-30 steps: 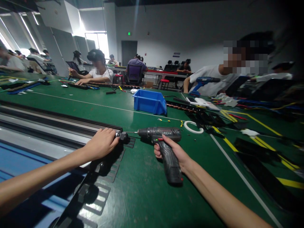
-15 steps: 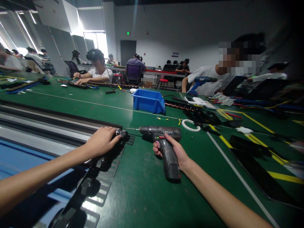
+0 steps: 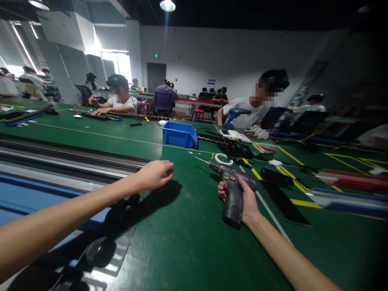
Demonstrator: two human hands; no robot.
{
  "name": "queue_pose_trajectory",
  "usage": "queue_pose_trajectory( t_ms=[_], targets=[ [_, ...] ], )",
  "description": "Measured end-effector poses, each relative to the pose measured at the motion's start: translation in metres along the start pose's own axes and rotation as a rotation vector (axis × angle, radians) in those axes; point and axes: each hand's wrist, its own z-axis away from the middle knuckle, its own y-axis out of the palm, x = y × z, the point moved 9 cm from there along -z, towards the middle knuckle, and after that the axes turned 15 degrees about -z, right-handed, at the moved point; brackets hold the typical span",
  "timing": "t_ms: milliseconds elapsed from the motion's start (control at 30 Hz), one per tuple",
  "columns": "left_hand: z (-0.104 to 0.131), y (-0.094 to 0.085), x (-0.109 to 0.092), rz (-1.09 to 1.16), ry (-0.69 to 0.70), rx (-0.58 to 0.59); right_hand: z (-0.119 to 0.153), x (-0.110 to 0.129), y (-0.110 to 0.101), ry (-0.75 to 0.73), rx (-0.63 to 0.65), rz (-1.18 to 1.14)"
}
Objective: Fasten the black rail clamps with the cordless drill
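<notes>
My right hand (image 3: 247, 198) grips a black cordless screwdriver (image 3: 233, 194) by its handle, held above the green table. Its long thin bit points to the upper left. My left hand (image 3: 157, 174) hovers just past the right end of a long metal profile assembly (image 3: 60, 159), its fingers curled closed. What those fingers hold, if anything, is hidden. Below that hand, the assembly's end shows a black slotted end strip (image 3: 112, 258), partly covered by my forearm and in shadow.
A blue open-front bin (image 3: 180, 135) stands ahead on the green table (image 3: 182, 250). Beyond the screwdriver lie a white ring (image 3: 223, 159), small wires and a dark flat panel (image 3: 285, 204). A blue drill (image 3: 236, 115) stands near a co-worker (image 3: 242, 109); another person (image 3: 121, 103) works across the table.
My left hand has come off the black fitting at the assembly's end and moved right, fingers now curled. My right hand has carried the screwdriver to the right, away from the assembly. The view has shifted.
</notes>
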Motion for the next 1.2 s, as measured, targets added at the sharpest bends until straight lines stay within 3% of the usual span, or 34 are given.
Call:
queue_pose_trajectory(
  t_ms=[133,267,367,533,700,833,900,967,1100,1200],
  targets=[
    [-0.047,0.040,-0.051,-0.108,0.046,0.113,0.011,0.004,-0.015,-0.002,-0.007,-0.055],
    [-0.095,0.068,-0.068,-0.122,-0.016,0.106,0.011,0.001,-0.009,0.032,0.020,-0.093],
    [-0.119,0.079,-0.076,-0.106,0.054,0.087,0.010,0.003,-0.008,0.024,0.006,-0.110],
    [-0.132,0.094,-0.088,-0.195,0.189,0.116,0.004,0.007,-0.011,0.010,0.007,-0.099],
    [-0.120,0.089,-0.089,-0.179,0.164,0.113,0.001,0.004,-0.012,0.031,0.021,-0.069],
    [-0.077,0.056,-0.070,0.072,0.097,-0.007,0.003,0.002,-0.010,0.022,0.019,-0.045],
    [-0.046,0.038,-0.047,0.291,0.035,-0.079,0.005,-0.001,-0.007,0.020,0.024,-0.013],
    [-0.015,0.025,-0.013,0.495,-0.111,-0.147,0.010,-0.007,-0.001,0.030,0.043,0.031],
    [0.030,0.035,0.051,0.929,-0.415,-0.176,0.024,-0.035,0.023,0.091,0.112,0.070],
    [0.044,0.049,0.075,1.177,-0.564,-0.230,0.037,-0.063,0.038,0.160,0.137,0.038]
  ],
)
